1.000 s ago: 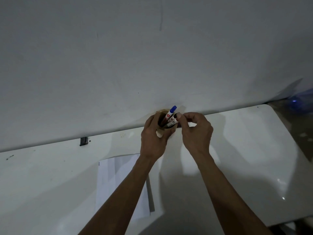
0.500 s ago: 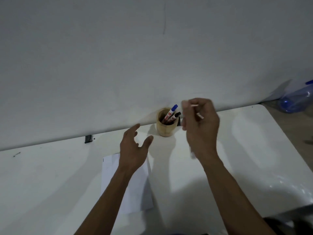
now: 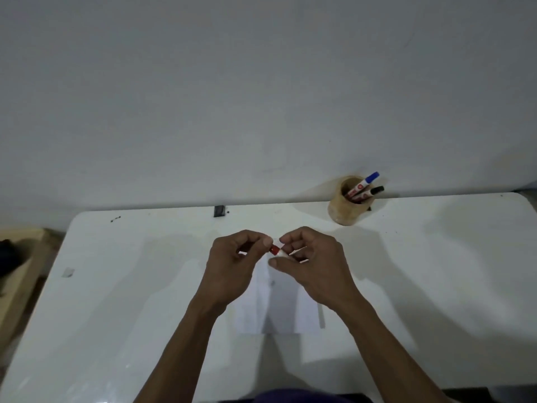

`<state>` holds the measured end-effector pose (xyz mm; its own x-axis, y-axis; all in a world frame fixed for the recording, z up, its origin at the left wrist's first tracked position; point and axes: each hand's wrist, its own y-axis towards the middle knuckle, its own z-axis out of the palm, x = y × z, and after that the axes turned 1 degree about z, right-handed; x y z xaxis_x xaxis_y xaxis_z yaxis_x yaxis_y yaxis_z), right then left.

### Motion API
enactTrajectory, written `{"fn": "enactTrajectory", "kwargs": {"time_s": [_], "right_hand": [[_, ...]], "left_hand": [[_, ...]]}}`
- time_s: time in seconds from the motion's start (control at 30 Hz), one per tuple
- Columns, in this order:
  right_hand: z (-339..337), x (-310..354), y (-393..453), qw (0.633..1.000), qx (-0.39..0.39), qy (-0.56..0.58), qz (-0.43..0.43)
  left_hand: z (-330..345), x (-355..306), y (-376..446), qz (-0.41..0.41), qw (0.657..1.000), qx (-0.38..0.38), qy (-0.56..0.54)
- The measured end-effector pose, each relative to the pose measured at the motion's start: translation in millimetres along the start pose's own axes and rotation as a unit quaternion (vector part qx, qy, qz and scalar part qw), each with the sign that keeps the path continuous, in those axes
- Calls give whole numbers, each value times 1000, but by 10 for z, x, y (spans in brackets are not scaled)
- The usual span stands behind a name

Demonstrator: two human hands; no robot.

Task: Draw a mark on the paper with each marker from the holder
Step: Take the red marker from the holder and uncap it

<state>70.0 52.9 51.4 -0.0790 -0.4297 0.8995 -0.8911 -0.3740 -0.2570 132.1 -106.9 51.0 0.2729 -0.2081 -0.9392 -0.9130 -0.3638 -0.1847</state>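
Red printing on the white barrels of the two markers in the holder. Too small to read. No other legible text anywhere.

A white table is seen; paper is laid flat right under the hands, holder parked up past the right one.

I see plain grey-white wall across upper frame, faint scuffs. White glossy counter butts against it, rounded corners. Small dark clip at back edge. Dim light, soft shadows. Tan furniture at left.
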Motion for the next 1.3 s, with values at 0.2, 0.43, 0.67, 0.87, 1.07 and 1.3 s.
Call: {"fn": "enactTrajectory", "kwargs": {"time_s": [0.2, 0.43, 0.67, 0.87, 1.07, 1.3], "right_hand": [[109, 24, -30, 1000, 21, -16, -12], [445, 36, -188, 944, -64, 314, 77], [972, -24, -355, 932, -64, 335, 125], [920, -94, -218, 938, -58, 325, 107], [705, -172, -25, 933, -80, 331, 116], [596, -346, 3, 945, -86, 292, 118]], "left_hand": [[-388, 253, -71, -56, 988, -71, -122], [-700, 529, -294, -33, 998, 17, -43], [-713, 661, -362, -62, 996, 56, -37], [-750, 708, -303, -105, 991, 36, -75], [-735, 823, -127, -97, 994, -41, 43], [-624, 1022, 433, -56, 962, -69, 258]]}}
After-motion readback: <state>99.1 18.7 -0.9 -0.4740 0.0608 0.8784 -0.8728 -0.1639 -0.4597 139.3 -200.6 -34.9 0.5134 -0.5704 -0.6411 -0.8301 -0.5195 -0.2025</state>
